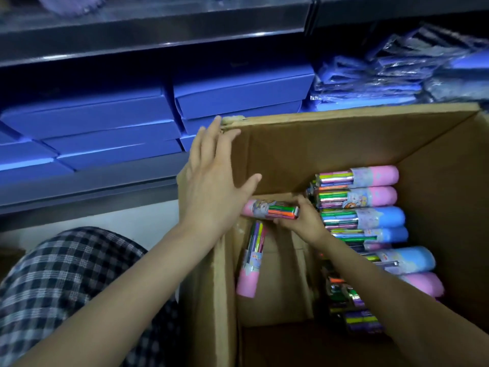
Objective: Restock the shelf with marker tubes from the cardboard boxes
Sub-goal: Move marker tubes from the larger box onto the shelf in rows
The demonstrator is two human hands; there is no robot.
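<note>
One cardboard box (344,144). Two hands: left hand (211,181), right hand (304,221). Marker tubes: one held (270,209), one loose (251,260), about seven stacked (362,197). Several blue boxes (105,115) on shelf (87,189).

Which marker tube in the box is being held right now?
The pink-capped marker tube gripped by the right hand beside the left hand; the others lie untouched.
</note>
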